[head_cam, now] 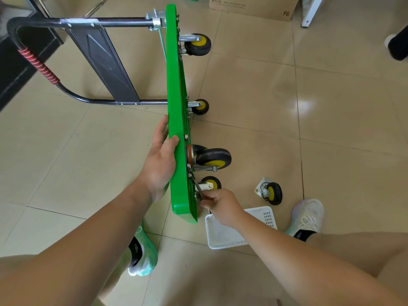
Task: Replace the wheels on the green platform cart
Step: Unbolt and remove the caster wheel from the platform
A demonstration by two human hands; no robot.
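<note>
We look down on the green platform cart, tipped on its long edge on the beige tiled floor, with its black handle reaching left. Our left hand grips the deck's upper edge, thumb hooked over it. Our right hand is curled round a slim metal tool set at the nearest wheel mount. Four mounted casters stick out to the right, and one loose caster lies apart on the tiles. One white basket sits partly hidden under our right forearm. One cardboard box stands beyond. Our two shoes flank the cart.
</note>
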